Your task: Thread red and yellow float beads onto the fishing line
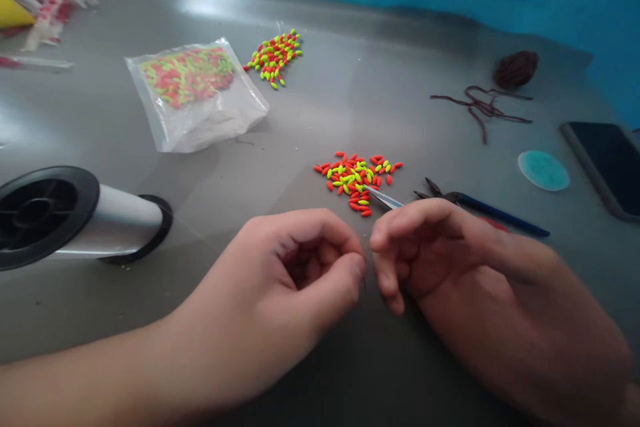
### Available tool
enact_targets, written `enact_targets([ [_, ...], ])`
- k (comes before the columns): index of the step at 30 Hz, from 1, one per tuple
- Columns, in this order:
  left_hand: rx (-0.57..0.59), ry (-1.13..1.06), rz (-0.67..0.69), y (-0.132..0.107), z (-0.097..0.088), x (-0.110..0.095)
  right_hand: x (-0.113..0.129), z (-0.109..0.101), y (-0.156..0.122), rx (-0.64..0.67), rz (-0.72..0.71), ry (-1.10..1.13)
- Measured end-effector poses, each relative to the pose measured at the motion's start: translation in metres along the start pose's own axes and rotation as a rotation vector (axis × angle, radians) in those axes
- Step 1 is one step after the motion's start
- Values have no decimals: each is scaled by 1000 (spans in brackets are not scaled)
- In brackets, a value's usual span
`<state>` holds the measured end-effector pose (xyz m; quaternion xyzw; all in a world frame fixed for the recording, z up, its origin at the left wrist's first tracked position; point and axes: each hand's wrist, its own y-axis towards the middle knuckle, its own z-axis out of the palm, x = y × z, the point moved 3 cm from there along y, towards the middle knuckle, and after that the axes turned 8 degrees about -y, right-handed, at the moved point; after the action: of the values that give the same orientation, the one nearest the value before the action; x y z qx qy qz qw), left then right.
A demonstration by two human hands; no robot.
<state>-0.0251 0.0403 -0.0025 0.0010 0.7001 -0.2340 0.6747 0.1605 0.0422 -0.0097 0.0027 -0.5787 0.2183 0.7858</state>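
Pinching thumb and forefinger together, the left hand (280, 293) is holding a thin dark piece (365, 284) that is showing just past its fingertips, too small and blurred to identify. This piece is pointing down in the narrow gap between the two hands. The right hand (480, 280) is facing it with loosely bent, parted fingers, its fingertips coming close to the left ones; nothing is showing in its grasp.

Just beyond the hands, a loose pile of red and yellow-green beads (353, 177) is lying on the grey worktop (330, 107). Pointed metal blades (384, 199) are reaching into the edge of that pile, their other end hiding behind the right hand. Next to them, dark-jawed pliers (505, 212) with a blue handle are lying partly covered by the same hand.

Farther right, a turquoise disc (543, 170) is resting near a dark phone (610, 163), while a ball of brown yarn (516, 70) is sitting behind some loose brown strands (485, 107). On the left, a spool (127, 220) with black rims is lying on its side. Behind it, a clear bag (205, 127) is holding more beads, and a second bead cluster (275, 57) is spreading beside its upper right corner.
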Motion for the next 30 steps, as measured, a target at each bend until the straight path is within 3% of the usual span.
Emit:
enact_targets([
  [6, -8, -62, 1, 5, -4, -5, -11, 1, -7, -173, -84, -254],
  [12, -24, 14, 9, 3, -7, -4, -9, 7, -7, -107, -48, -445],
  [30, -29, 55, 72, 3, -5, -1, -8, 8, -4, -65, -69, -566],
])
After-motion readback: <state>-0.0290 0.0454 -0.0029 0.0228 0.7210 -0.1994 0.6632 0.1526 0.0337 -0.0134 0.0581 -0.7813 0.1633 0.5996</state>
